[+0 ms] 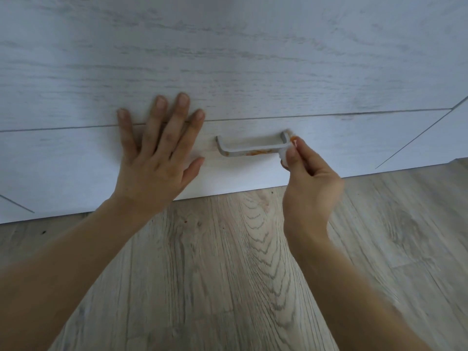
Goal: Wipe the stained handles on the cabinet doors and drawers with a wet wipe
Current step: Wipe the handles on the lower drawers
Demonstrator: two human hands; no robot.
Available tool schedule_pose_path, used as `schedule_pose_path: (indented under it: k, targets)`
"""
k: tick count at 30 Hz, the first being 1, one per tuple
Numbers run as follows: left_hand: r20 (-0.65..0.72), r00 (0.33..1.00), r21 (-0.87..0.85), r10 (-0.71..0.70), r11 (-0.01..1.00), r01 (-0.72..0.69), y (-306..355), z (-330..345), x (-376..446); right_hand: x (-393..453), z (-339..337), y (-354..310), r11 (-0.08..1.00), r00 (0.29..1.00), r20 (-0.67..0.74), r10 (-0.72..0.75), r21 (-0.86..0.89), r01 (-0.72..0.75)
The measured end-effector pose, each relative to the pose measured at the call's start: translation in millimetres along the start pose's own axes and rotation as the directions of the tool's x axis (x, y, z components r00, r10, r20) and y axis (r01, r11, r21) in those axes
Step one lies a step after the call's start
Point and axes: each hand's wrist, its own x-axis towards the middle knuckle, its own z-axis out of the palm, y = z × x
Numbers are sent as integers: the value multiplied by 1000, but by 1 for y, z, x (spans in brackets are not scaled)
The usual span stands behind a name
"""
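Right hand (307, 183), grip pinched closed on a wadded wet wipe (285, 156), pressing it to the right end of the drawer handle (250, 148), right of frame centre. Orange stain (257, 152) remains mid-bar. Left hand (158, 150), open, lies flat on the drawer front (76, 171). Step: wiping underway; next, probably sweep leftward along the bar.

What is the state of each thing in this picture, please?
left hand: open, flat against the drawer front.
right hand: pinching the wet wipe.
wet wipe: bunched, at the handle's right end.
handle: orange stains remain on it.
drawer front: closed.
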Motion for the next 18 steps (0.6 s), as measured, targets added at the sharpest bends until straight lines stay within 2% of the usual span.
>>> schedule_pose_path:
  k: [6,12,16,18]
  targets:
    - [-21,1000,43,8,999,-7,1,5,1,4,5,-4,999,997,-67,33,27,-31]
    - [-43,999,44,17,999,-15,0,8,0,1,5,-4,998,996,-73,46,41,-43]
    - [-46,999,44,24,999,-22,-1,8,-1,-5,0,0,999,999,-29,37,1,-37]
    - [-48,998,53,32,998,-29,-1,8,-1,-4,-4,-1,1000,998,-58,23,12,-22]
